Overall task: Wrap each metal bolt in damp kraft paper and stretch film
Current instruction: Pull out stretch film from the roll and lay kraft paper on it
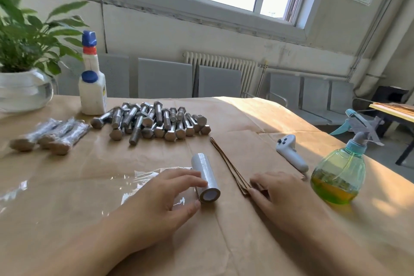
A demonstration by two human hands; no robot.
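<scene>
the left hand [165, 195] is lying nearest the camera, close to the near edge of the counter [224, 242], its fingers lightly curled and its fingertips and thumb touching the near end of the stretch film roll [205, 177]. the roll is lying on its side, its open cardboard core facing the camera, and a loose sheet of clear film [125, 184] is spreading from it toward the left edge, partly under that hand. the right hand [277, 195] is resting just to the right of the roll, fingers straight and pressing flat on the near end of a thin stack of kraft paper sheets [230, 168], which is running away toward the middle of the counter. the whole counter is lying under a brown paper covering.

the pile of bare metal bolts [154, 121] is sitting well beyond both hands, toward the far edge. three wrapped bolts [49, 135] are lying side by side near the left edge, apart from the pile. a white bottle with a blue cap [93, 87] is standing just behind the pile, and a potted plant [24, 56] is filling the far left corner. near the right edge a green spray bottle [340, 175] is standing upright, with a white handheld controller [290, 152] lying between it and the paper stack.
</scene>
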